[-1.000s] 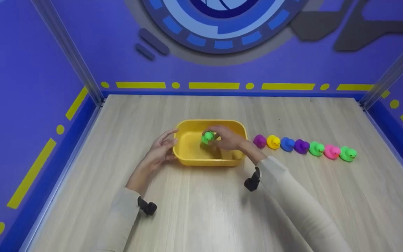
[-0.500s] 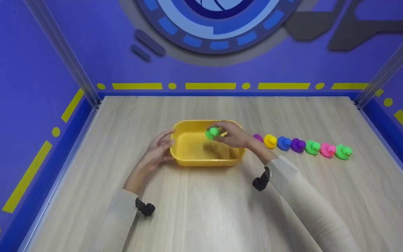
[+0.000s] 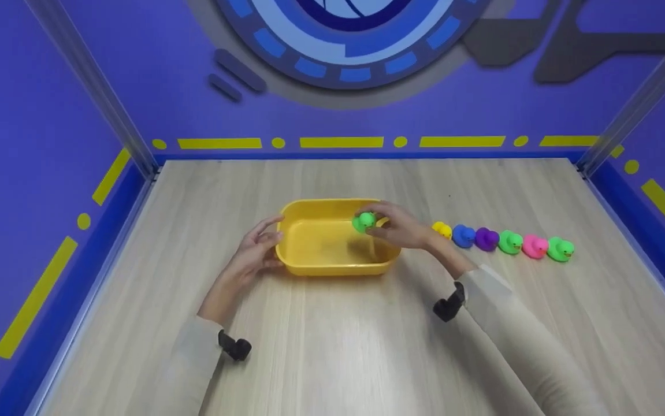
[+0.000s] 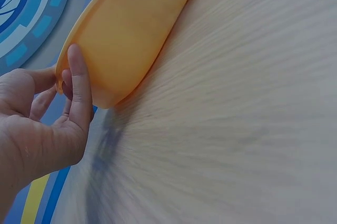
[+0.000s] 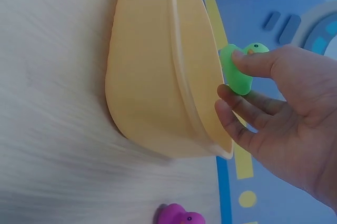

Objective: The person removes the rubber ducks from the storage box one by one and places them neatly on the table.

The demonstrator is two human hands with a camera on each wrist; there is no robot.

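A yellow plastic tub (image 3: 338,269) stands on the wooden table, and its inside shows no other duck in the head view. My left hand (image 3: 249,254) holds the tub's left end by the rim; the left wrist view has the fingers on both sides of the tub wall (image 4: 126,29). Between thumb and fingers, my right hand (image 3: 404,228) pinches a green rubber duck (image 3: 365,221). That duck is at the tub's right part, and the right wrist view puts the green duck (image 5: 238,77) above the rim.
Right of the tub runs a row of rubber ducks: yellow (image 3: 442,230), blue (image 3: 464,236), purple (image 3: 487,238), green (image 3: 510,242), pink (image 3: 534,246) and green (image 3: 561,249). A magenta duck (image 5: 179,216) shows in the right wrist view. Blue panels (image 3: 344,124) wall the table.
My right hand has lifted the green duck and carried it rightward across the tub. It now covers the magenta duck in the head view. My left hand stays on the tub.
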